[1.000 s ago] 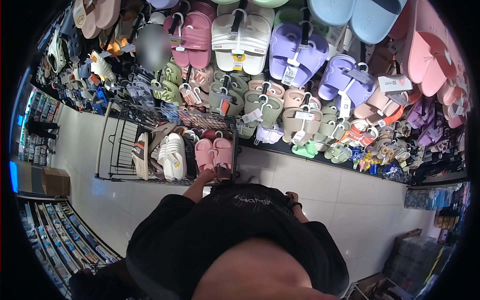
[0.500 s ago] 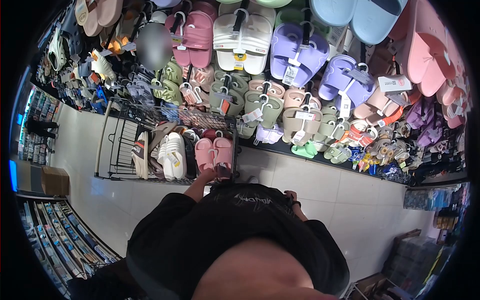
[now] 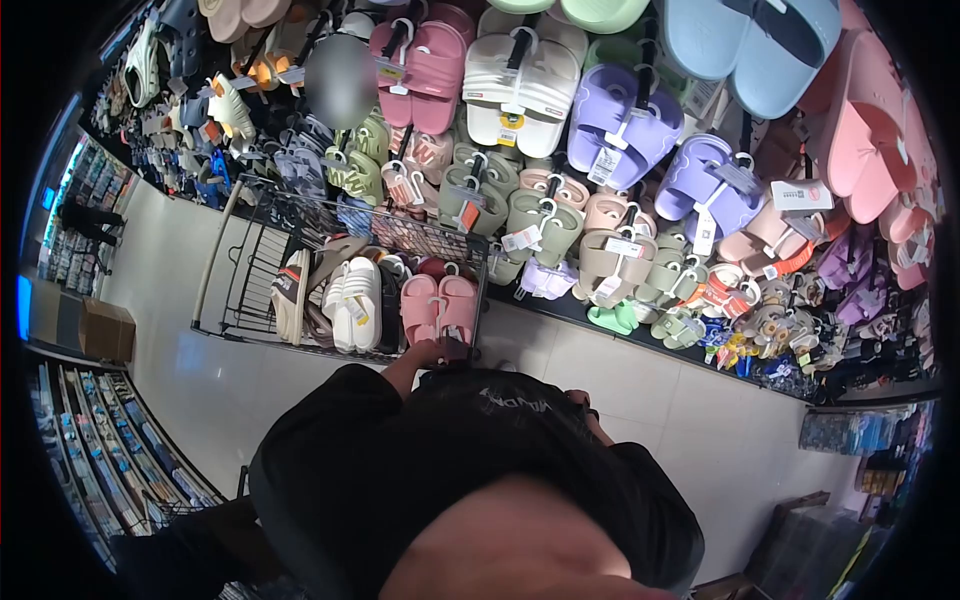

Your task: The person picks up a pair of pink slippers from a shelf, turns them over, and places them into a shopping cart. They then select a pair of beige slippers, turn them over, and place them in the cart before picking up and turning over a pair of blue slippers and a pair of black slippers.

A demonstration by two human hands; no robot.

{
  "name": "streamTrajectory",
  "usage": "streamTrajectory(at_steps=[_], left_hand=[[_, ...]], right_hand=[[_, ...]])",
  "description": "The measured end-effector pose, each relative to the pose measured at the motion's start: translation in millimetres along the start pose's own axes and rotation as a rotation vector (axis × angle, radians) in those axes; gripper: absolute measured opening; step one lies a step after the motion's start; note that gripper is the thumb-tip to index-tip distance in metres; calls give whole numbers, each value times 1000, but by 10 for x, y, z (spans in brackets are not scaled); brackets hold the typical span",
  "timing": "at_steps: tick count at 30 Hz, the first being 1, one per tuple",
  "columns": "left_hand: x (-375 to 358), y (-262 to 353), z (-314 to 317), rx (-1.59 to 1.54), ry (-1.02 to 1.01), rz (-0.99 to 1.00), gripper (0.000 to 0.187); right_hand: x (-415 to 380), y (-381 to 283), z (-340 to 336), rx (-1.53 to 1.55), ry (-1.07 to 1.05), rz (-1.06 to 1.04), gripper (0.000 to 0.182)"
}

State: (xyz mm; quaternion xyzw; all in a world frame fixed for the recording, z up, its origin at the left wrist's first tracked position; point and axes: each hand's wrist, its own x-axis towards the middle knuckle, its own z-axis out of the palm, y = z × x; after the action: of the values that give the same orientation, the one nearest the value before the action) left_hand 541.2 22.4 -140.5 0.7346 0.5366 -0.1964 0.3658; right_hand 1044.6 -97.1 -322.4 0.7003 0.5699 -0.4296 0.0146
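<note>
My left hand [image 3: 425, 352] is at the near right corner of a wire shopping cart [image 3: 240, 285], just below a pair of pink slides [image 3: 438, 308]; its fingers are too small to read. White slides [image 3: 357, 305] and beige-and-dark slippers [image 3: 290, 300] lie in the cart beside the pink pair. On the right side of my body, my right hand [image 3: 579, 399] is close to my black shirt, with a dark band at the wrist. Its fingers are partly hidden, and whatever it may hold cannot be made out.
A long rack of hanging slides [image 3: 520, 90] runs across the far side. Low shelves [image 3: 120, 430] stand at the left, near a cardboard box [image 3: 106, 331]. A person [image 3: 92, 222] is at the far left. Dark bins [image 3: 810, 550] are at the lower right.
The view has turned slightly, so the rack appears shifted right and the cart tilted. My left hand remains at the cart's corner by the pink slides.
</note>
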Motion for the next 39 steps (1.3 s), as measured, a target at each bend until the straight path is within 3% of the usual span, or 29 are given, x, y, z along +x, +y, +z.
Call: streamTrajectory(at_steps=[3, 6, 9, 12, 15, 16, 21, 23, 25, 28, 29, 31, 33, 36, 39], left_hand=[[-50, -8, -12, 186, 8, 180, 26], [5, -85, 69, 166, 44, 224, 26], [15, -141, 140, -115, 124, 40, 39], [-314, 140, -169, -444, 126, -290, 50], [-548, 215, -328, -298, 184, -247, 44], [-540, 197, -324, -409, 189, -397, 47], [-808, 63, -303, -428, 362, -418, 42], [-909, -7, -309, -484, 380, -453, 40], [-952, -148, -280, -499, 419, -459, 37], [-1107, -295, -349, -502, 466, -491, 34], [-1160, -375, -343, -492, 474, -515, 34], [-1299, -527, -393, -469, 485, -555, 33], [-1458, -649, -464, -414, 478, -602, 32], [-1606, -1002, -430, -284, 516, -627, 31], [-1821, -1157, -651, -211, 479, -672, 30]], right_hand=[[-31, -116, -42, 45, -6, 19, 31], [-67, -139, -60, 91, -8, 47, 31], [-147, -224, -116, 115, -18, 61, 31], [-116, -258, -78, 114, -42, 50, 30], [-65, -257, -39, 96, -79, 20, 30], [-45, -258, -15, 86, -93, 7, 30], [317, -374, 228, 83, -146, -153, 30], [537, -670, 290, 246, -180, -168, 30], [251, -1687, -288, 722, -321, 399, 30], [168, -2545, -615, 739, -321, 274, 37], [195, -2721, -644, 774, -277, 219, 38], [530, -2807, -475, 1007, -421, 54, 41], [566, -3188, -410, 988, -340, -59, 39], [200, -3911, -653, 550, -182, -72, 39], [149, -3999, -584, 317, -74, -163, 42]])
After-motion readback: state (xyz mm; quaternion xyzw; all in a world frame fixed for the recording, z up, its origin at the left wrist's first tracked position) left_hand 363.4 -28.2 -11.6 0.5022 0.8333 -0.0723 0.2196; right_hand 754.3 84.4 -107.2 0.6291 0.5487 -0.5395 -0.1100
